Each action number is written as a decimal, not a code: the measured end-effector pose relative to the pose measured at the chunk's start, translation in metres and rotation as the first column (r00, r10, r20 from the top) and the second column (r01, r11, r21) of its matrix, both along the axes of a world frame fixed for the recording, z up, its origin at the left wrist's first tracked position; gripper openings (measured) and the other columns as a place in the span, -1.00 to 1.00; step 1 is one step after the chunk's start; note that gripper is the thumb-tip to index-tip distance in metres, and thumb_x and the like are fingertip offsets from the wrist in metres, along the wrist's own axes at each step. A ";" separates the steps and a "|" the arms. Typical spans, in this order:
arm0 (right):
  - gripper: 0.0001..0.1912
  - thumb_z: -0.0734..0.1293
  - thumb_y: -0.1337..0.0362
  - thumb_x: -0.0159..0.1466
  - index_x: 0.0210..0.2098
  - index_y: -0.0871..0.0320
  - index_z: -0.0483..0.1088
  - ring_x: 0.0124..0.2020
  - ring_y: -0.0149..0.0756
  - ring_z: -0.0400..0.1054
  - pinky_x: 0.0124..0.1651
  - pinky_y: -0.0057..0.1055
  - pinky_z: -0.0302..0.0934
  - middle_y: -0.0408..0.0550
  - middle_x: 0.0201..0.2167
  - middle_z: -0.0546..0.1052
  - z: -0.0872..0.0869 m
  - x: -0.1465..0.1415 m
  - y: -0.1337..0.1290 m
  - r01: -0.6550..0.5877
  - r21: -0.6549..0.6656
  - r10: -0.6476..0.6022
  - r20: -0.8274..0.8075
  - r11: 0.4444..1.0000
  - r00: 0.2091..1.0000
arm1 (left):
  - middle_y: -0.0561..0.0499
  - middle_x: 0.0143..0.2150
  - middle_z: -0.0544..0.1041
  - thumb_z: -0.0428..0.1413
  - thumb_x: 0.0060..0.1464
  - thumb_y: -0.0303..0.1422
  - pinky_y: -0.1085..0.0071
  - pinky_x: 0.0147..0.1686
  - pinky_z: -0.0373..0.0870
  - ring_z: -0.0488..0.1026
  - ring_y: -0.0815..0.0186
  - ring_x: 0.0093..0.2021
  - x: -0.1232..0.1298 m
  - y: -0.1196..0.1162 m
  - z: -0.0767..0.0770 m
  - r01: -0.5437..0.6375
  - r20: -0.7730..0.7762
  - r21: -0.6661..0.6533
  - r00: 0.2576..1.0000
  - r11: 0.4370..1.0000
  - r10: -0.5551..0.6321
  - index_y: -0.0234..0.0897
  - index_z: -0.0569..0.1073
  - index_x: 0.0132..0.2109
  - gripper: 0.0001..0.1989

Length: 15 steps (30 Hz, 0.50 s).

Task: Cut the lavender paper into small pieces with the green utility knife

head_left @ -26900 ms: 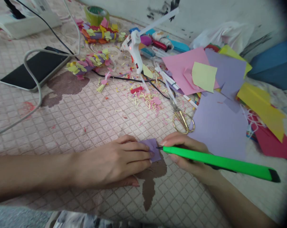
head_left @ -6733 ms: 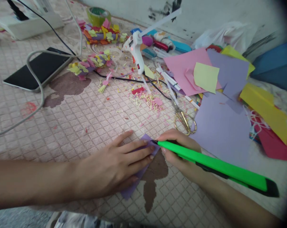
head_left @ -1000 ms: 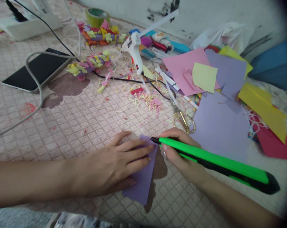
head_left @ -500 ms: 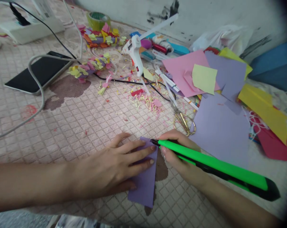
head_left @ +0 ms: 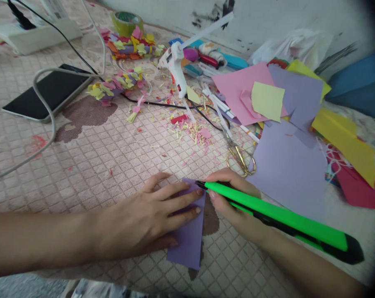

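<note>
Purple paper strip (head_left: pixel 187 244) lies on the cloth-covered worktop (head_left: pixel 91 174), on the near side and to the left of the gold-handled scissors (head_left: pixel 239 159). Left hand (head_left: pixel 153 217) is laid flat over the strip, fingers spread apart. Right hand (head_left: pixel 232 198), on the near side of the scissors, has its fingers clamped on a green-and-black tool (head_left: pixel 277 211), which slants back to the right. Its dark tip is at the strip's far end; whether it touches the paper cannot be confirmed. Large purple sheet (head_left: pixel 291 169): just right of the scissors. Pink sheet (head_left: pixel 237 89): beyond the scissors. White glue gun (head_left: pixel 176 70): beyond and left of the scissors. Paper scraps (head_left: pixel 192 130): scattered left of the scissors. Black-screened device (head_left: pixel 49 91): left of the scissors, well apart.
</note>
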State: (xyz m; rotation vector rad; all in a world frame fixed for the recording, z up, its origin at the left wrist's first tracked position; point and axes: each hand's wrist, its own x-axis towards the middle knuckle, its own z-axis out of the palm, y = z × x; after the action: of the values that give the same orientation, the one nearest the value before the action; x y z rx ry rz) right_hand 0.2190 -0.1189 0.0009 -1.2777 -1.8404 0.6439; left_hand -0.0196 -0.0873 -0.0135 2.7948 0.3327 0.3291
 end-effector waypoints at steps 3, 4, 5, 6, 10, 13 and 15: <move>-0.86 0.32 0.42 0.29 -0.20 0.09 0.46 -0.32 -0.44 0.49 -0.25 -0.52 0.38 -0.19 -0.34 0.58 -0.001 0.001 0.000 0.005 -0.001 -0.005 0.002 1.000 1.000 | -0.06 0.41 0.32 0.08 0.35 -0.24 0.02 0.40 -0.05 0.21 0.04 0.39 0.000 0.000 0.000 -0.003 -0.006 0.004 1.000 1.000 0.003 -0.24 0.36 0.30 -0.56; -0.86 0.32 0.42 0.29 -0.20 0.10 0.46 -0.32 -0.45 0.49 -0.25 -0.52 0.38 -0.19 -0.34 0.57 -0.001 0.001 -0.001 0.004 -0.002 -0.004 0.001 1.000 1.000 | -0.06 0.41 0.32 0.07 0.36 -0.23 0.02 0.41 -0.07 0.20 0.04 0.39 0.000 0.000 0.000 -0.003 -0.011 0.006 1.000 1.000 0.004 -0.24 0.36 0.31 -0.56; -0.87 0.32 0.41 0.29 -0.19 0.10 0.46 -0.32 -0.45 0.48 -0.25 -0.51 0.37 -0.19 -0.34 0.57 -0.002 0.001 -0.001 0.001 -0.002 -0.001 0.000 1.000 1.000 | -0.05 0.41 0.32 0.07 0.36 -0.22 0.03 0.41 -0.09 0.20 0.05 0.39 0.000 0.000 0.000 -0.003 -0.015 0.009 1.000 1.000 0.003 -0.23 0.36 0.31 -0.56; -0.87 0.32 0.40 0.30 -0.19 0.10 0.47 -0.33 -0.45 0.48 -0.25 -0.51 0.37 -0.18 -0.33 0.56 -0.002 0.001 -0.001 -0.002 -0.002 0.002 0.004 1.000 1.000 | -0.05 0.41 0.32 0.08 0.36 -0.22 0.04 0.42 -0.10 0.19 0.05 0.39 0.000 0.000 0.000 -0.005 -0.014 0.011 1.000 1.000 0.005 -0.23 0.36 0.30 -0.56; -0.87 0.32 0.39 0.31 -0.16 0.10 0.45 -0.29 -0.41 0.48 -0.21 -0.45 0.38 -0.16 -0.31 0.56 -0.002 0.000 -0.003 -0.008 -0.005 0.008 0.055 1.000 0.998 | -0.06 0.41 0.32 0.10 0.36 -0.19 0.06 0.42 -0.14 0.18 0.05 0.39 0.001 -0.002 -0.001 -0.013 0.003 0.027 1.000 1.000 0.012 -0.26 0.36 0.30 -0.54; -0.86 0.32 0.39 0.31 -0.16 0.07 0.44 -0.30 -0.37 0.49 -0.23 -0.42 0.40 -0.16 -0.31 0.57 -0.001 0.000 -0.004 -0.001 -0.002 0.001 0.051 1.000 0.999 | -0.06 0.40 0.33 0.10 0.36 -0.17 0.07 0.42 -0.22 0.17 0.06 0.39 0.001 -0.003 -0.002 -0.022 0.004 0.035 1.000 0.999 0.022 -0.26 0.37 0.29 -0.55; -0.86 0.31 0.39 0.31 -0.17 0.06 0.43 -0.33 -0.37 0.49 -0.27 -0.42 0.41 -0.17 -0.33 0.57 0.000 0.001 -0.004 0.021 -0.002 -0.021 0.009 1.000 1.000 | -0.06 0.40 0.34 0.11 0.35 -0.17 0.07 0.41 -0.22 0.19 0.06 0.38 0.001 -0.004 -0.001 -0.025 -0.001 0.035 1.000 0.999 0.025 -0.25 0.37 0.28 -0.54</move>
State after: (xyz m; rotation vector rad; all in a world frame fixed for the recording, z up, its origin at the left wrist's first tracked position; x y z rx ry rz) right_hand 0.2202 -0.1233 0.0007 -1.3012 -1.8315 0.6297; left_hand -0.0183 -0.0910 -0.0150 2.8276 0.3657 0.3423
